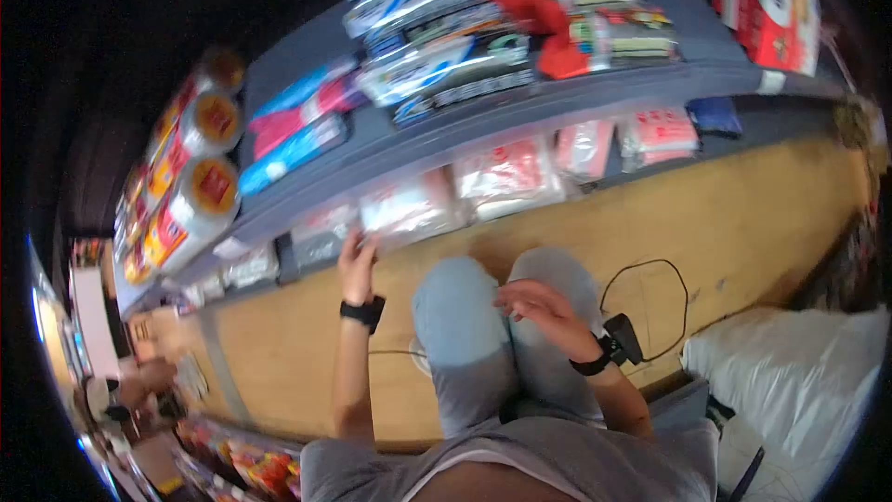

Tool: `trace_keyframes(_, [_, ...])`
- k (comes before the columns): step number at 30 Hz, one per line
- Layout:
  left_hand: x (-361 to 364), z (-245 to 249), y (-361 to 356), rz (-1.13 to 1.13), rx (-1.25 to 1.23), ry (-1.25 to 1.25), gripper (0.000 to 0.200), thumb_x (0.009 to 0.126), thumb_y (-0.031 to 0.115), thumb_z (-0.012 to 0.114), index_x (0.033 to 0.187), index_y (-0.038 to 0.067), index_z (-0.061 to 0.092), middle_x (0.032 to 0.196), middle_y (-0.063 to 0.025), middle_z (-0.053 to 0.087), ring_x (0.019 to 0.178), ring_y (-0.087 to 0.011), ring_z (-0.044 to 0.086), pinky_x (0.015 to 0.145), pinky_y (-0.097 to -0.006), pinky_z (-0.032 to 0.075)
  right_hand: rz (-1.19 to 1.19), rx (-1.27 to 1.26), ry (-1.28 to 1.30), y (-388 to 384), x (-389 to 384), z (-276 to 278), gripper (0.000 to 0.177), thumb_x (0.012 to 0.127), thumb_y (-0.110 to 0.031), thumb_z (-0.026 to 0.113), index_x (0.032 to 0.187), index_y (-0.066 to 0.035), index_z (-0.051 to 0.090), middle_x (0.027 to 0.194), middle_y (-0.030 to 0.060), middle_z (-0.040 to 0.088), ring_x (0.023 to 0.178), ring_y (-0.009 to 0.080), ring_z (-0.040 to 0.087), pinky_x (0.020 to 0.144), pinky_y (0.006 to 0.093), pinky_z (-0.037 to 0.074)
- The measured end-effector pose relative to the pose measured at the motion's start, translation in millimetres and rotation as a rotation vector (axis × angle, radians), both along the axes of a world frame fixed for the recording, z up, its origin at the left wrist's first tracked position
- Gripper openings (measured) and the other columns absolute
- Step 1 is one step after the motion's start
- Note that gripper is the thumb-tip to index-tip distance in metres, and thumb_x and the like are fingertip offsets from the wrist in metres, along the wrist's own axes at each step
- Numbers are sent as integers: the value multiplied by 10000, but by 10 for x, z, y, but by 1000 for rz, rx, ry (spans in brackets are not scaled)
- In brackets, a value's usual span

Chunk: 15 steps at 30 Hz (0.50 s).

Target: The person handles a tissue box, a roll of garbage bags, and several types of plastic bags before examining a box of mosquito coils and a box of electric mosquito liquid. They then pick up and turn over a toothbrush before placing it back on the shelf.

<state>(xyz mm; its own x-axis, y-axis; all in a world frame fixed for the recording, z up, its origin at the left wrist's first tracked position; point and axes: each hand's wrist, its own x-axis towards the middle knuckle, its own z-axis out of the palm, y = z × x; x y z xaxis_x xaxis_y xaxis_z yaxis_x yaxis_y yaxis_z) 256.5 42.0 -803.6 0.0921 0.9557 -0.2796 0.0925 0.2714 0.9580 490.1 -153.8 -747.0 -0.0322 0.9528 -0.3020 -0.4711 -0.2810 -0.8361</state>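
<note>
Basically, left hand (357, 270) is up at the low shelf (613, 179), fingers slightly apart, nothing visibly pinched. Clear bag (409, 206) lies just beyond its fingertips, slightly right; can't tell if touching. Gray bag (323, 237) sits just beside, to the left. Right hand (548, 311) hovers over the knees (458, 293), fingers loosely spread, well apart from bags.

The single view looks from the wearer's head, forward and steeply down, through a very wide lens that bends the shelf (367, 160) into an arc and leaves dark corners. The shirt (576, 460) is closest, at six o'clock, with the knees (465, 316) just beyond, the floor (293, 344) below, and the shelf farther out, from nine through twelve to two o'clock.
</note>
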Motion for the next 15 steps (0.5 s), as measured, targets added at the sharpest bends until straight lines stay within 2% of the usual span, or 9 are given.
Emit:
trace_keyframes(1, [5, 12, -35, 34, 77, 71, 341, 789, 103, 530, 1116, 38, 462, 886, 9, 473, 687, -65, 426, 603, -200, 368, -48, 2, -16, 7, 29, -17, 249, 854, -134, 446, 1078, -28, 466, 1008, 54, 520, 960, 132, 482, 820, 269, 386])
trace_keyframes(3, [-82, -65, -96, 33, 168, 91, 330, 763, 134, 571, 1067, 46, 477, 894, -9, 441, 688, -64, 380, 565, -215, 339, -55, 43, 40, 9, 100, -45, 257, 854, -139, 449, 1086, -28, 462, 1005, 49, 519, 975, 120, 474, 825, 265, 379])
trace_keyframes(5, [-5, 8, -249, 75, 193, 32, 310, 777, 127, 545, 1066, 57, 454, 810, 14, 415, 653, -65, 358, 546, -210, 317, -138, 72, -7, -4, 245, -88, 254, 849, -130, 461, 1084, -33, 464, 1003, 45, 519, 969, 110, 475, 807, 253, 385])
trace_keyframes(9, [151, 84, -473, -207, 122, -90, 296, 808, 131, 476, 1084, 51, 405, 751, 8, 405, 627, -73, 381, 537, -206, 325, -383, 104, -132, 18, 674, -234, 235, 831, -105, 487, 1055, -33, 479, 993, 39, 521, 898, 104, 502, 751, 231, 406])
trace_keyframes(11, [383, 273, -568, -315, 11, -111, 348, 811, 146, 473, 1125, 35, 371, 767, -4, 418, 625, -79, 392, 542, -206, 338, -529, 208, -301, 101, 876, -180, 259, 845, -118, 458, 1090, -36, 454, 1016, 42, 523, 910, 102, 486, 734, 242, 396])
trace_keyframes(12, [508, 392, -609, -377, -13, -81, 402, 812, 168, 478, 1165, 27, 347, 790, -8, 430, 633, -79, 400, 566, -204, 348, -525, 237, -447, 160, 989, -75, 264, 841, -114, 466, 1090, -29, 448, 1035, 40, 506, 911, 102, 485, 735, 240, 400])
trace_keyframes(15, [679, 563, -624, -475, -147, 42, 411, 811, 205, 479, 1167, 26, 379, 855, -10, 465, 696, -83, 423, 629, -207, 357, -597, 155, -531, 316, 1132, 409, 259, 834, -127, 479, 1072, -27, 462, 1028, 32, 497, 903, 102, 485, 731, 244, 405])
